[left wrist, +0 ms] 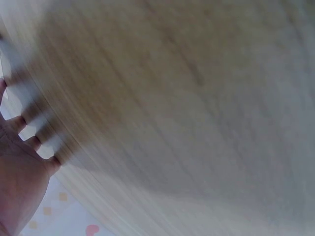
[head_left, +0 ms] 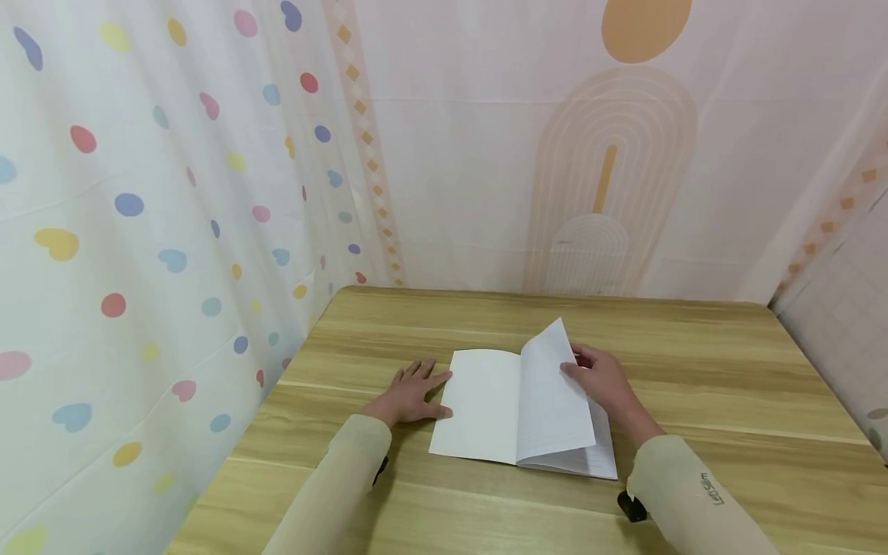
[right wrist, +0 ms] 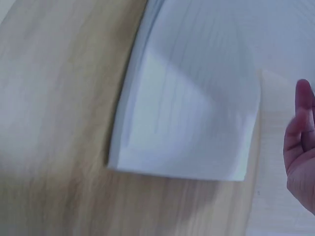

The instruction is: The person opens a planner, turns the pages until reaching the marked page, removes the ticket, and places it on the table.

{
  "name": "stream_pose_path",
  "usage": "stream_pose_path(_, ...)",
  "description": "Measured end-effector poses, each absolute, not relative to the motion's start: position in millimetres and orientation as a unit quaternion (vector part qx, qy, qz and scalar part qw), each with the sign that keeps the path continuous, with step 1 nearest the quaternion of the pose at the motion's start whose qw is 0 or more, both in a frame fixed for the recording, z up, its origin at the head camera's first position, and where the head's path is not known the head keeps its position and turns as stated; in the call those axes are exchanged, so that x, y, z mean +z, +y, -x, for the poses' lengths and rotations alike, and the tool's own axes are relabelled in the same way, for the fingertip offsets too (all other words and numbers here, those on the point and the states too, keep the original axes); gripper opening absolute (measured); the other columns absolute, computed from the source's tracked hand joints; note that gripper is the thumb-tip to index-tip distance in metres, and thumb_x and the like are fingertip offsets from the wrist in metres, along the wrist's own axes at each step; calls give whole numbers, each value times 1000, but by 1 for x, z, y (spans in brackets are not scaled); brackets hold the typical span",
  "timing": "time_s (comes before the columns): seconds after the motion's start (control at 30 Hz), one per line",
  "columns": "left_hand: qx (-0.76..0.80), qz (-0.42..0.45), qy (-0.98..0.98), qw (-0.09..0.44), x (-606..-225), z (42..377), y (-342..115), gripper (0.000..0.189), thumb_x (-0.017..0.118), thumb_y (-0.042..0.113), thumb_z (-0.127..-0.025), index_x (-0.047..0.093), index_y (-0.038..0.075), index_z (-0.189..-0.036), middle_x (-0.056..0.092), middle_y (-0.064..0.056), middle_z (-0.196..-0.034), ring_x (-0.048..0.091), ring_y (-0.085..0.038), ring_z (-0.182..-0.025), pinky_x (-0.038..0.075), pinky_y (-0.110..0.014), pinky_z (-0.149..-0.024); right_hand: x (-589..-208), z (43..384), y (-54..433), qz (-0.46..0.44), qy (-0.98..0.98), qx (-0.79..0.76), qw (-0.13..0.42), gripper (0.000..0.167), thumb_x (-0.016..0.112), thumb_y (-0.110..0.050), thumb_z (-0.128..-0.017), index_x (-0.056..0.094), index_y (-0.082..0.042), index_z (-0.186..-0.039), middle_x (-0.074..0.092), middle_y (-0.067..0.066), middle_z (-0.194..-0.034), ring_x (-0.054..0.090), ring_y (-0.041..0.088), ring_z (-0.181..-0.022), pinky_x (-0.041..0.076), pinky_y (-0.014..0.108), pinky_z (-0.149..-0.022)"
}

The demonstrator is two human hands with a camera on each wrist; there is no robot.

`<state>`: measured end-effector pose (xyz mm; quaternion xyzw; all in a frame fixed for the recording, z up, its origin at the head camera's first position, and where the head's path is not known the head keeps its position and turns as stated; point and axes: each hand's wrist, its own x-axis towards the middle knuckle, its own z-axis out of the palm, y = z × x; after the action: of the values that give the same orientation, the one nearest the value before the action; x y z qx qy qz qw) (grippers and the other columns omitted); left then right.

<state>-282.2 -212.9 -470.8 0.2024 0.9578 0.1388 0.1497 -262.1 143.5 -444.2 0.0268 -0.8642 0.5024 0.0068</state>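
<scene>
An open notebook (head_left: 484,405) with a blank left page lies on the table in the head view. My left hand (head_left: 416,397) rests on the tabletop with fingers spread, its thumb and forefinger at the notebook's left edge. In the left wrist view the left hand (left wrist: 19,172) shows only at the left border, fingertips down on the wood. My right hand (head_left: 602,381) pinches the outer edge of a lifted, faintly lined page (head_left: 555,401), which curves up over the right half. The right wrist view shows lined pages (right wrist: 192,113) and part of the right hand (right wrist: 301,147).
The wood-grain table (head_left: 721,385) extends around the notebook on every side. A dotted curtain (head_left: 173,293) hangs along the left, and a pale patterned curtain (head_left: 451,169) hangs behind the far edge. A dark wrist strap piece (head_left: 631,507) sits under the right sleeve.
</scene>
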Motion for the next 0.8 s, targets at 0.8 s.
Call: stream_pose_path(0.8,134,-198,960,148,-472,282,-212,78,66,54,-91,37,23,-155,14,-16,-164,8,-41,-149,8,-60,-117,-431,245,109,-94,-744,659,-67,57,54,-23,-104,35,-1,-153,43,26,-147,56,33,-116,58,39,-78)
